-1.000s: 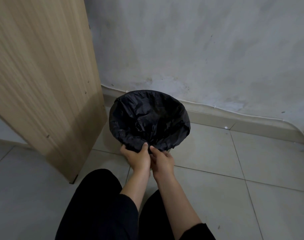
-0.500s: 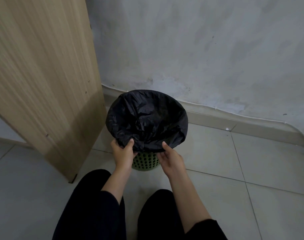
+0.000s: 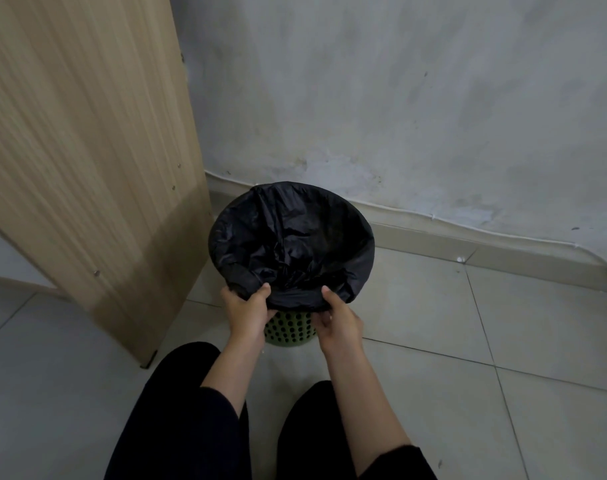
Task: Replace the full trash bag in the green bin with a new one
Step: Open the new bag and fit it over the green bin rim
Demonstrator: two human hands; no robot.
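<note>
A black trash bag (image 3: 291,237) lines the green perforated bin (image 3: 290,330), its mouth folded out over the rim and hanging down the sides. The bin stands on the tiled floor by the wall. My left hand (image 3: 248,311) grips the bag's folded edge at the near left of the rim, thumb on top. At the near right of the rim, my right hand (image 3: 338,320) holds the hanging edge, with the thumb up against the plastic. Only the bin's lower front shows, between my hands.
A tall wooden panel (image 3: 87,161) stands just left of the bin. A stained grey wall (image 3: 399,98) with a white cable (image 3: 468,228) along the skirting runs behind. My knees in dark trousers (image 3: 191,410) are low in the frame.
My hands moved apart from the middle of the near rim to either side of it, still on the bag's edge. The green bin's lower front came into sight between them.
</note>
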